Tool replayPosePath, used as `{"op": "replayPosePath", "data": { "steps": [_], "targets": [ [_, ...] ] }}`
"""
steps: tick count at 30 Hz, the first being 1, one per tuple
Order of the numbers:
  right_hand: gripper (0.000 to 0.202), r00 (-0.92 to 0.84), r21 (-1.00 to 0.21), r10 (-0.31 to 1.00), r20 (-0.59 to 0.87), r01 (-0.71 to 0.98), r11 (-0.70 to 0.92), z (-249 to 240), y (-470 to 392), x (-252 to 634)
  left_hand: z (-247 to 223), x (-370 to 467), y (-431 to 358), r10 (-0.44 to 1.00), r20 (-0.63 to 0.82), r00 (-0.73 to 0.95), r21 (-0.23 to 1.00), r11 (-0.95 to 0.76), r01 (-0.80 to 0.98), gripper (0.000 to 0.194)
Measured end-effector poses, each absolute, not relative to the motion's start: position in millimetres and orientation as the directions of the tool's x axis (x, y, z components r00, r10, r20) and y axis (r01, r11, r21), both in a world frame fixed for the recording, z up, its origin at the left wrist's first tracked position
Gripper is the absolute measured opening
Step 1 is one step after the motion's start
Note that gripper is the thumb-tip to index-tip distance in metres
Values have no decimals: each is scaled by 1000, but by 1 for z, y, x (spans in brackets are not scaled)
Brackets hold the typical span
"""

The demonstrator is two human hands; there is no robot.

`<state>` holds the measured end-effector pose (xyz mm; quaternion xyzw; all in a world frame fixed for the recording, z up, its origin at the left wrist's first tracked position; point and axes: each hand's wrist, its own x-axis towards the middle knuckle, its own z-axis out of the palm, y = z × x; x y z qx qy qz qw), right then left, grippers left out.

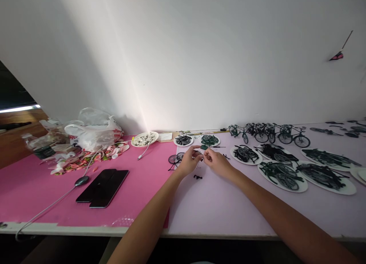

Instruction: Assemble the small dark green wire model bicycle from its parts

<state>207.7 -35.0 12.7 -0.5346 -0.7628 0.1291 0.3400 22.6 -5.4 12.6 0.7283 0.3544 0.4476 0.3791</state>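
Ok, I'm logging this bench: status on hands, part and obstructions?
Left hand, right hand close together at a tiny dark part, grip unclear. Loose black piece nearer the camera, clear of both. Nothing seen blocking.

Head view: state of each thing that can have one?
Bare left hand: fingers curled; grip unclear
Bare right hand: fingers bent in; grip unclear
Dark-green model bicycles: upright by the wall
White oval plates at right: loaded with dark parts
Two thin black rectangular devices: lying flat, dark
White plastic bag: crumpled
Pale cable connector: unplugged
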Motion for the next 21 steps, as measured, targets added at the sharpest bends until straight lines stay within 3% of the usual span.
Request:
{"op": "replayPosePath", "data": {
  "steps": [7, 16, 21],
  "targets": [
    [5, -182, -548, 920, 348, 757, 357, 9, -31, 207, 17, 24, -12, 853, 371, 366, 825, -484, 292, 25],
    [6, -217, -586, 925, 312, 723, 367, 15, -39, 203, 16, 24, -13, 870, 359, 339, 846, -457, 276, 33],
    [17, -223, -603, 925, 307, 706, 371, 18, -43, 201, 14, 24, -12, 879, 349, 324, 860, -438, 262, 36]
  ]
}}
